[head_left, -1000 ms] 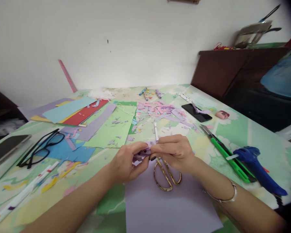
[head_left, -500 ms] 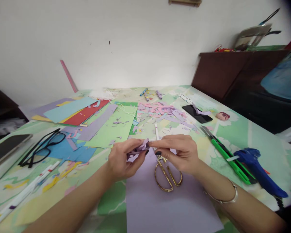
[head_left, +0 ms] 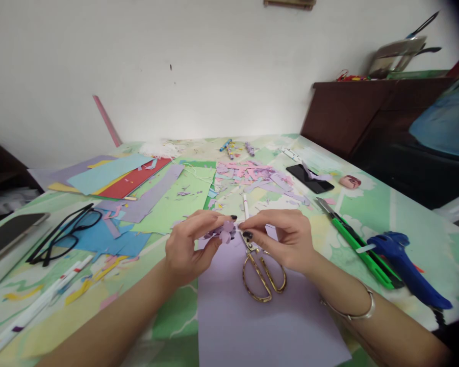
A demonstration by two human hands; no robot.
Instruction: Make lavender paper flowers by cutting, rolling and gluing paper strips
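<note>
Purple paper flower [head_left: 227,233] hangs over the middle of the tabletop [head_left: 390,209], grasped between the thumb and fingers of the left hand [head_left: 193,247]. The right hand [head_left: 285,237] has its thumb and forefinger drawn together just beside it; whether they pinch anything, I cannot tell.

Nearest, a lavender sheet [head_left: 252,331] lies toward the near edge, and gold-handled scissors [head_left: 265,280] lie over it, loops toward that edge. White markers [head_left: 36,312] lie toward the near left corner. On the right, a blue glue gun [head_left: 403,265] lies beside a green box cutter [head_left: 363,244].

Farther in, black glasses [head_left: 59,234] lie toward the left edge, partly over blue paper [head_left: 107,237]. Near the right edge, a purple strip crosses a black phone [head_left: 309,178]. Pink and purple scraps [head_left: 240,172] cover the middle beyond the hands. Overlapping coloured sheets [head_left: 110,171] lie toward the far left corner, small coloured rolls [head_left: 249,149] by the far edge.
</note>
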